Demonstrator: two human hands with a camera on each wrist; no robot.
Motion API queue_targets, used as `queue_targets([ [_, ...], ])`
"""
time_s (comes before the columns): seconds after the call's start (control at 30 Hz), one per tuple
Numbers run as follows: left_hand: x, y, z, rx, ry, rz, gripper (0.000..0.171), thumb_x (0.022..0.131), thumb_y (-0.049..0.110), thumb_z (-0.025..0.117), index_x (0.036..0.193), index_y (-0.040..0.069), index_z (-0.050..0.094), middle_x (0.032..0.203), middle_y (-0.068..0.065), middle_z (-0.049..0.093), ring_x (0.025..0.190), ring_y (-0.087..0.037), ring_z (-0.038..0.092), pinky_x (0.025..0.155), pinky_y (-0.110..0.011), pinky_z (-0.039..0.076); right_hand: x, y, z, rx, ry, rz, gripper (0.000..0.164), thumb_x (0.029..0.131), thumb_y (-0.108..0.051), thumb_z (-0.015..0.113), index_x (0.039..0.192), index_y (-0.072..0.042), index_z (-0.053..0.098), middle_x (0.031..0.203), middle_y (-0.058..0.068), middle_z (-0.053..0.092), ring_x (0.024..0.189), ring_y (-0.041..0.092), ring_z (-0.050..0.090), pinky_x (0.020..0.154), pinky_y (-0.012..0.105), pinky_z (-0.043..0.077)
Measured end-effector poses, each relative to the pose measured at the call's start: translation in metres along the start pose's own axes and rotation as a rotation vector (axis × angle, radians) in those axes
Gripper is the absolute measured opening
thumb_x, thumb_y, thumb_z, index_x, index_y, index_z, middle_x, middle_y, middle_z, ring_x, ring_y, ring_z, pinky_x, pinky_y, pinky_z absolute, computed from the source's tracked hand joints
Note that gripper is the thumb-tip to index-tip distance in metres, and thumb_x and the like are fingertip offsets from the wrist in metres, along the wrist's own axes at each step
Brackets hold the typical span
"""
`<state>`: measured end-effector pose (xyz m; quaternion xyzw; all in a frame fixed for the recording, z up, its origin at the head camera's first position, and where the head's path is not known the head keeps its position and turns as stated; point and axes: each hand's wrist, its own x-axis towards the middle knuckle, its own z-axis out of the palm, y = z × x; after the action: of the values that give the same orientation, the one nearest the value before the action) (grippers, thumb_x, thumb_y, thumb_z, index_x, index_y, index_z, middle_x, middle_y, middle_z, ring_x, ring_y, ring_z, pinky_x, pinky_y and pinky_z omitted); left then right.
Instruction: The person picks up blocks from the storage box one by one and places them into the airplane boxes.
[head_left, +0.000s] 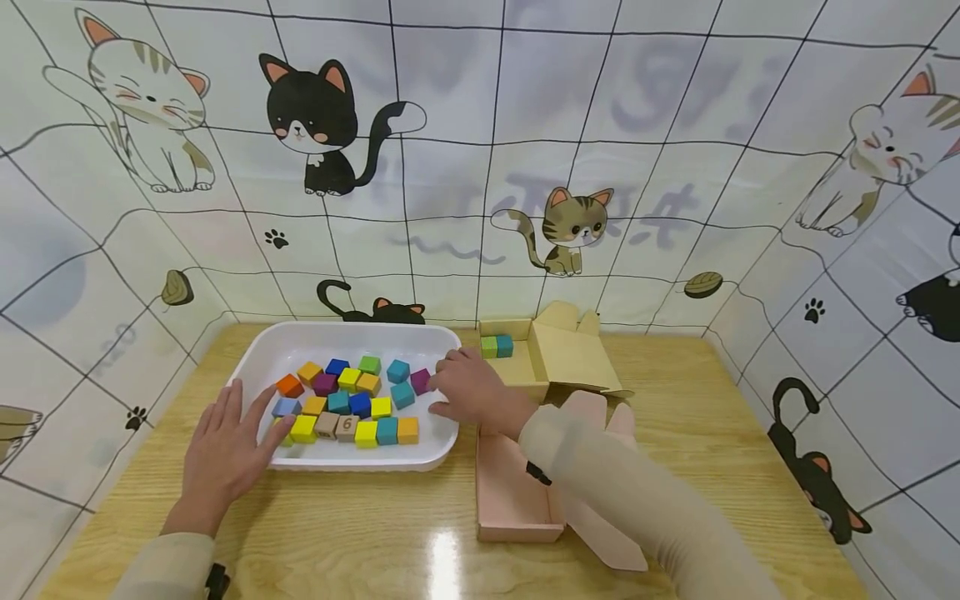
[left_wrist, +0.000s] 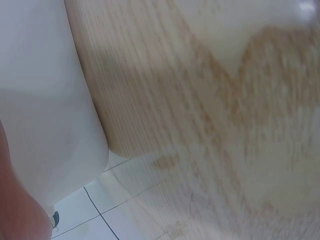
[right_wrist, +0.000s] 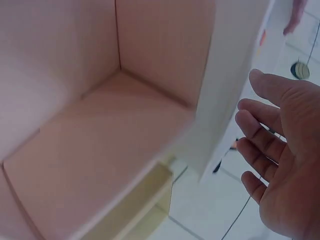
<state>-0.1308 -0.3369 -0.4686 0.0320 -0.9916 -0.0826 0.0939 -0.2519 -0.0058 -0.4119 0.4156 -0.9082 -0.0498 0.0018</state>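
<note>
A white plastic tray [head_left: 435, 454] holds many coloured cubes, among them yellow, blue, teal and orange ones, plus wooden cubes with printed marks. My left hand [head_left: 228, 450] lies over the tray's left rim with its fingers spread and the thumb close to a yellow cube [head_left: 303, 429]. At the right rim, my right hand [head_left: 476, 387] reaches in, fingertips near a purple cube [head_left: 420, 381]. The right wrist view shows that hand's fingers loosely bent with nothing between them. In the left wrist view, only a blurred edge of the left hand [left_wrist: 22, 210] shows beside the tray wall.
A yellow cardboard box [head_left: 540, 354] with its lid folded right holds a green cube [head_left: 489, 347] and a teal cube [head_left: 505, 346]. Nearer stands a pink cardboard box [head_left: 513, 483], partly under the right forearm. Cat-printed cloth [head_left: 450, 167] walls surround the wooden table [head_left: 360, 533].
</note>
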Motion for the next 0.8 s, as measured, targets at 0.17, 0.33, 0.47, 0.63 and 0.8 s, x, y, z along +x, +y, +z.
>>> queue_targets([
  [0.17,0.0,0.0,-0.001,0.005,0.001,-0.002,0.07,0.091,0.06,0.029,0.145,0.016,0.023,0.15,-0.028,0.007,0.138,-0.045,0.003,0.108,-0.063,0.009,0.002,-0.022,0.011,-0.006,-0.024,-0.051,0.039,0.081,-0.051,0.061,0.112,-0.028,0.066,0.109,-0.007,0.065,0.103,0.016,0.048,0.098,0.036,0.037],
  [0.33,0.0,0.0,0.0,0.007,-0.005,-0.01,0.071,0.09,0.061,0.029,0.145,0.017,0.022,0.15,-0.028,0.007,0.138,-0.045,0.003,0.108,-0.064,0.009,0.003,-0.033,0.017,-0.024,-0.055,-0.048,0.039,0.081,-0.052,0.061,0.111,-0.028,0.066,0.107,-0.007,0.064,0.106,0.015,0.048,0.101,0.037,0.036],
  [0.47,0.001,0.0,0.0,0.013,-0.004,-0.01,0.071,0.09,0.061,0.029,0.145,0.017,0.022,0.15,-0.028,0.007,0.138,-0.045,0.004,0.108,-0.064,0.009,0.005,-0.037,0.018,0.005,-0.054,-0.04,0.038,0.081,-0.052,0.061,0.11,-0.028,0.067,0.104,-0.008,0.064,0.103,0.014,0.048,0.099,0.035,0.036],
  [0.63,0.001,0.0,0.001,0.013,0.003,-0.004,0.07,0.09,0.061,0.029,0.145,0.017,0.023,0.15,-0.028,0.007,0.138,-0.045,0.005,0.107,-0.064,0.01,0.009,-0.042,0.02,0.008,-0.078,-0.035,0.037,0.08,-0.054,0.061,0.105,-0.028,0.068,0.099,-0.009,0.063,0.097,0.012,0.046,0.094,0.033,0.037],
  [0.8,0.001,-0.001,0.002,0.009,0.009,-0.002,0.07,0.091,0.06,0.03,0.145,0.017,0.025,0.15,-0.028,0.009,0.138,-0.045,0.005,0.108,-0.063,0.01,0.013,-0.044,0.022,-0.009,-0.102,-0.017,0.037,0.078,-0.054,0.062,0.105,-0.028,0.068,0.1,-0.008,0.063,0.095,0.013,0.045,0.09,0.031,0.037],
])
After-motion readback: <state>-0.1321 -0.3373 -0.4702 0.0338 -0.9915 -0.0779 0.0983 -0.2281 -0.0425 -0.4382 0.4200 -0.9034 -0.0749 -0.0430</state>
